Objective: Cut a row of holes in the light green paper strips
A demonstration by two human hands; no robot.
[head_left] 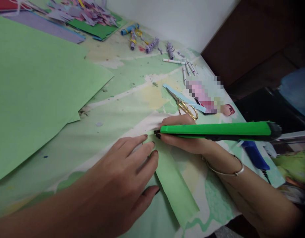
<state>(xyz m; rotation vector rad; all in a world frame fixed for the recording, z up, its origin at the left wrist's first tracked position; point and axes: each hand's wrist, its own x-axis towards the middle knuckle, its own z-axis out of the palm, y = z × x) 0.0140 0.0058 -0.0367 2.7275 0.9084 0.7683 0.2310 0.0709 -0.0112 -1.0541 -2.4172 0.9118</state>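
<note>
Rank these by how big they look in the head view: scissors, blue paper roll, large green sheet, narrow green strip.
Largest to smallest:
Large green sheet
Narrow green strip
Scissors
Blue paper roll

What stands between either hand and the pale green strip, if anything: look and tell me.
Nothing visible does. The left hand has its fingertips at the edge of the pale green strip; the right hand holds the green tool over its far end. The scissors lie beyond, outside both paths.
</note>
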